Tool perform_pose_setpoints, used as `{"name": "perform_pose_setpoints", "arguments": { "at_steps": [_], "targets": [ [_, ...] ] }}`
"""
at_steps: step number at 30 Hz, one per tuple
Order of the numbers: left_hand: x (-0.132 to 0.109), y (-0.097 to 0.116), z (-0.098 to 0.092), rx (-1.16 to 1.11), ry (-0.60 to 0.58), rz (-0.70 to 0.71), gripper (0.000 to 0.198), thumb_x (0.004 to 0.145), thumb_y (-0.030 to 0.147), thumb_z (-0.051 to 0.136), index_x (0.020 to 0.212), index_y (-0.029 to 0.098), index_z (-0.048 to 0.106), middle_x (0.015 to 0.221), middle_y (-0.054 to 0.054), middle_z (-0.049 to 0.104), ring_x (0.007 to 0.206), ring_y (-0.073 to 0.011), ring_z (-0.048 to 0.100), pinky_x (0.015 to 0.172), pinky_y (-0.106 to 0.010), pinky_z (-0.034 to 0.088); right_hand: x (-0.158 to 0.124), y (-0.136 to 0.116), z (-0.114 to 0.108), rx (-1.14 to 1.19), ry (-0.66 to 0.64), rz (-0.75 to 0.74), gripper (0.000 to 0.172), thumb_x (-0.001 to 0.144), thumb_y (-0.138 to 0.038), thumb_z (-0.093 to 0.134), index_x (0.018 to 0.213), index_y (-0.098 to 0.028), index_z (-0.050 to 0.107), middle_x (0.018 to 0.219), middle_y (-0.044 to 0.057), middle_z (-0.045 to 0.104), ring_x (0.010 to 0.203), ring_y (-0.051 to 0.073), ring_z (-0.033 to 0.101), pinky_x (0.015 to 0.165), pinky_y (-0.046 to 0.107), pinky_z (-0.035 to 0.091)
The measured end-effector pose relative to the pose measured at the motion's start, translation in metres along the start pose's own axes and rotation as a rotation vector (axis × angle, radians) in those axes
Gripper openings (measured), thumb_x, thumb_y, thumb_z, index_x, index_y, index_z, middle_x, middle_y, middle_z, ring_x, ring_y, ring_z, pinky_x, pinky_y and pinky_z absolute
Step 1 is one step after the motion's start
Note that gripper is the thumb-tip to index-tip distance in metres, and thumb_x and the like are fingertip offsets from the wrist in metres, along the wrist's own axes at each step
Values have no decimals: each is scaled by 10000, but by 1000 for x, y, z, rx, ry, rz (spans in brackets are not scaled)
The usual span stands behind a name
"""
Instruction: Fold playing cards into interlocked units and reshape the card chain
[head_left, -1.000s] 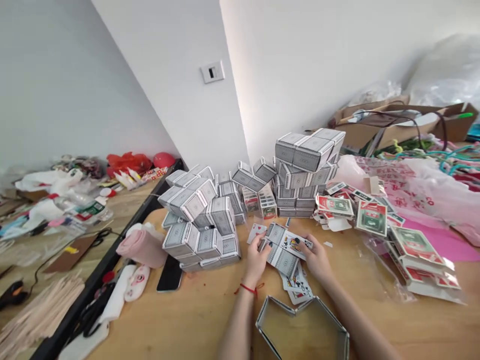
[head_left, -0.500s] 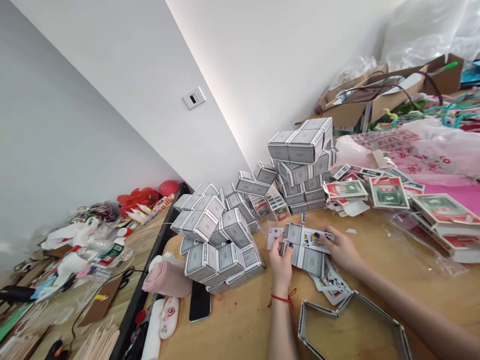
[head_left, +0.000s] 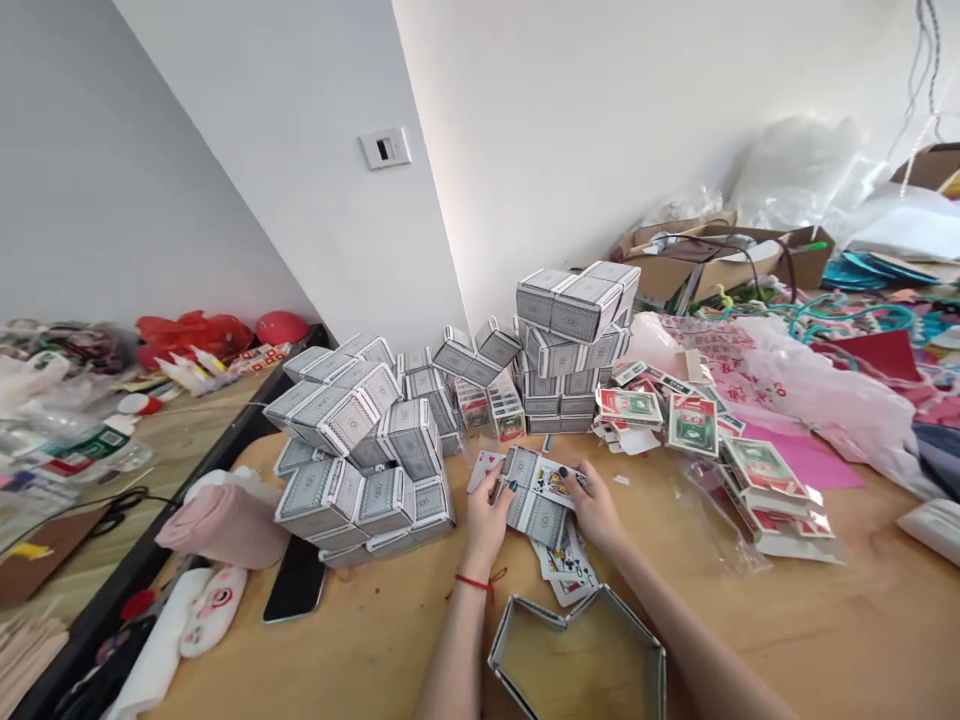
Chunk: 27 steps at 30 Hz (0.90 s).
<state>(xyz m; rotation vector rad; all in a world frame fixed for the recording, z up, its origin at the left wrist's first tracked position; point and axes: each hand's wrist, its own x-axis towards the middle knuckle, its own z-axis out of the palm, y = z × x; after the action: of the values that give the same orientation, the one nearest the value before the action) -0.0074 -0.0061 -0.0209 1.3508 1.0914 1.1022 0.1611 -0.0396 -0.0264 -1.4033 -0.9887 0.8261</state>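
Note:
Both my hands rest on a heap of loose playing cards (head_left: 541,500) in the middle of the wooden table (head_left: 825,620). My left hand (head_left: 486,515) is curled over the left edge of the grey-backed cards, a red string round its wrist. My right hand (head_left: 596,508) pinches a face-up court card (head_left: 553,482) at the top of the heap. More face-up cards (head_left: 564,568) lie under my right wrist. A heart-shaped frame of folded cards (head_left: 581,655) lies just in front of my arms.
Piles of grey card blocks (head_left: 360,440) stand left of my hands and a taller stack (head_left: 574,340) behind them. Red-and-green card boxes (head_left: 739,465) lie to the right. A phone (head_left: 295,590), a pink roll (head_left: 225,525) and pink plastic bags (head_left: 795,380) are nearby.
The view has swung and levelled. My hands stay on the card heap, with the right fingers shifting over the face-up court card.

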Motion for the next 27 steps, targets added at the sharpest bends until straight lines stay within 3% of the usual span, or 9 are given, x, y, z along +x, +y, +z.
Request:
{"name": "perform_pose_setpoints", "arguments": {
  "at_steps": [10,16,22,27],
  "targets": [
    [-2,6,4,-86,31,-54,438,686,173,594,1123,175,565,1194,-70,549,1111,-226,498,980,-369,350,2,-1,2,-8,-34,-40,272,764,-470,476,743,-198,478,651,-18,489,591,132,440,584,251,378],
    [-4,6,3,-146,68,-38,409,668,168,605,1076,166,589,1138,-79,590,1057,-223,540,931,-358,390,1,-9,-3,-10,-158,-59,231,762,-426,491,749,-195,495,656,-18,487,609,130,436,591,240,366],
    [-1,6,1,-159,70,-42,399,662,152,605,1061,147,586,1093,-97,615,1002,-210,573,880,-338,426,5,-12,-15,4,-326,13,285,695,-413,566,582,-175,460,537,-35,428,519,106,378,500,225,303],
    [0,4,1,-158,113,-52,378,657,144,605,1035,153,603,1079,-90,623,991,-212,580,883,-350,422,7,-7,-11,47,-297,84,311,664,-461,584,617,-162,512,548,-16,490,511,115,407,493,233,316]
  ]
}}
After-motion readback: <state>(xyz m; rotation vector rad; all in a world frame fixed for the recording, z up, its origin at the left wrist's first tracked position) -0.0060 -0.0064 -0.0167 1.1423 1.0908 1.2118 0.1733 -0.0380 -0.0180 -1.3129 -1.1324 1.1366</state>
